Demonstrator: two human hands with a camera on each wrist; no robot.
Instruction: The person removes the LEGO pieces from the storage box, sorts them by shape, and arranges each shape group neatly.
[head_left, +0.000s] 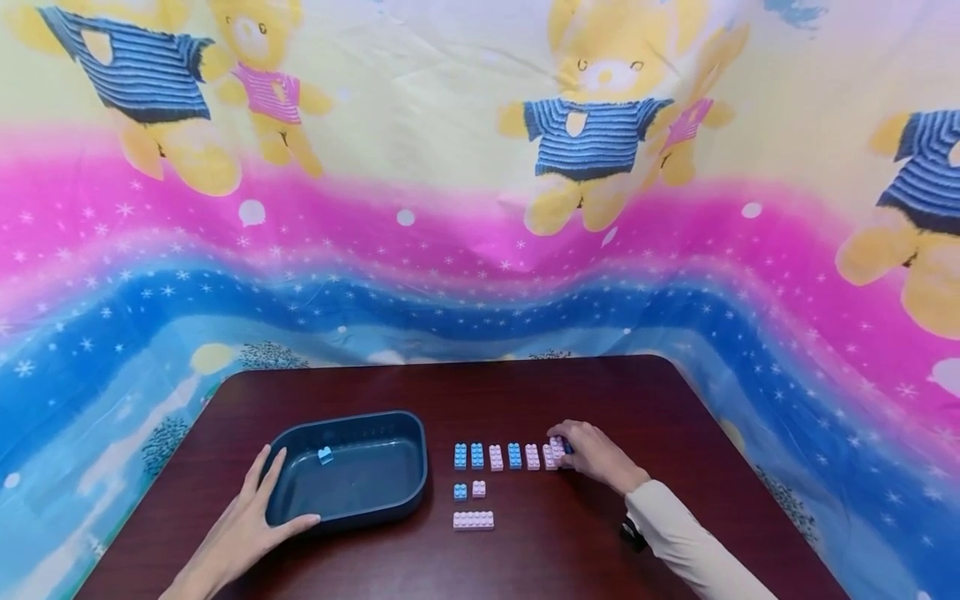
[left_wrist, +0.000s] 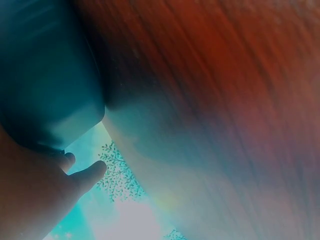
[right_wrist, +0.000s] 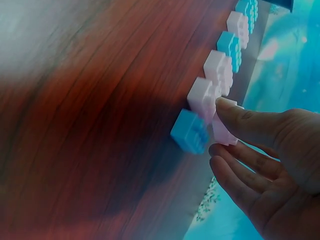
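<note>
My right hand (head_left: 596, 454) pinches a pink building brick (right_wrist: 225, 129) between thumb and fingertips at the right end of a brick row. Right beside it in the right wrist view are a standing pink brick (right_wrist: 201, 97) and a blue brick (right_wrist: 190, 132), the latter mostly covered by the hand in the head view. At the left, my left hand (head_left: 243, 521) rests with spread, fairly straight fingers against the dark tray (head_left: 422, 467), thumb along its front rim. Inside the tray lies one small light-blue brick (head_left: 325, 455).
Farther left, the row includes a blue brick (head_left: 461, 456) and a pink brick (head_left: 496, 457). In front are a small blue brick (head_left: 460, 492), a small pink brick (head_left: 479, 489) and a long pink brick (head_left: 473, 521). A printed curtain (head_left: 450, 308) hangs behind the wooden table (head_left: 540, 550).
</note>
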